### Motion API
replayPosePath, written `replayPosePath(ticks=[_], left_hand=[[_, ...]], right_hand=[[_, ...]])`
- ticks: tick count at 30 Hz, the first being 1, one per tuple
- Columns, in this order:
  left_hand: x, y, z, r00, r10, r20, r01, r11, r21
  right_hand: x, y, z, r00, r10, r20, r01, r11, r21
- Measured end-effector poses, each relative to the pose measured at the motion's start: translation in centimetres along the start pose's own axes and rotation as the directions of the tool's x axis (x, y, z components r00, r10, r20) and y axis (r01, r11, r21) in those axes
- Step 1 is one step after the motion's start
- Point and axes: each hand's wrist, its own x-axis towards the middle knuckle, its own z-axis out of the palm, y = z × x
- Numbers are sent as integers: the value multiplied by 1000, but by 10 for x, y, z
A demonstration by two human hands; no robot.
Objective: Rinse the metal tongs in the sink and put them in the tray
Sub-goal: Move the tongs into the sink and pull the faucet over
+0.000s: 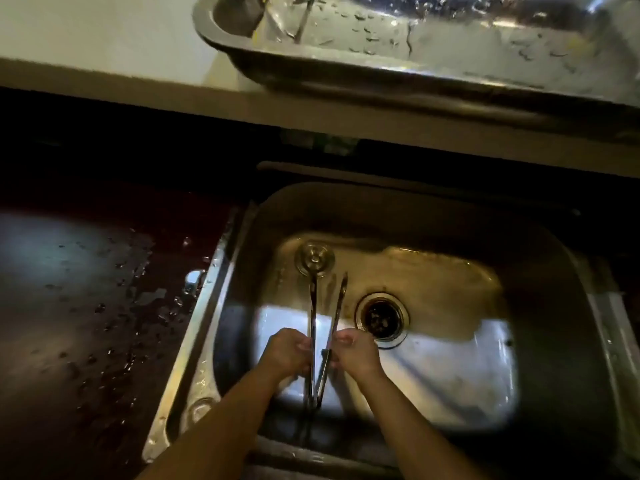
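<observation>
Bare forearms over steel sink (pixel 242 258), left hand (pixel 285 353) and right hand (pixel 355 351) each pinching one arm of slender shiny metal tongs (pixel 327 327) between them, tips splayed above round drain (pixel 382 318), wet metal tray (pixel 381 67) beyond.

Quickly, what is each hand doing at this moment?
Left hand: closed on the left arm of the tongs.
Right hand: closed on the right arm of the tongs.

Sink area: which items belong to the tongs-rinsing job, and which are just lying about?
Job: tongs, held by left hand and right hand; sink; tray.
Lying about: sink stopper; wet countertop.
</observation>
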Motion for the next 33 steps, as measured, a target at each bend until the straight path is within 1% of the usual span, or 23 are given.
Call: replayPosePath(ticks=[4,8,14,16,20,22,23,25,26,29,31,33], left_hand=[[18,-7,13,1000,16,-14,-15,998,60],[23,-11,30,999,22,-33,-18,994,107],[29,-9,36,996,-15,-88,23,996,90],[27,-6,41,994,-16,-110,25,996,85],[30,-6,41,992,-14,-128,28,994,109],[32,-6,41,994,-3,-112,21,987,161],[33,-6,40,995,8,-98,12,978,207],[31,-6,36,998,41,-54,-22,946,324],[29,-6,34,998,54,-24,-40,918,394],[21,-1,27,991,105,81,-132,764,632],[8,8,25,982,146,118,-186,678,711],[-14,21,25,966,238,100,-229,612,757]], right_hand=[[18,16,1,999,29,-30,-30,999,-21],[26,29,-3,999,26,-25,-27,997,-76],[34,31,-6,994,44,-98,-49,998,-47],[34,35,-11,995,42,-91,-45,998,-31],[37,31,-9,997,19,-71,-24,997,-72],[39,29,-12,999,-9,-50,4,993,-115],[38,30,-13,999,-36,-41,29,986,-165],[34,30,-17,995,-102,-15,92,944,-317],[31,30,-20,992,-129,11,122,906,-405],[22,24,-28,975,-180,133,223,728,-648],[13,17,-34,958,-209,195,284,627,-725],[-2,7,-44,944,-256,210,319,538,-780]])
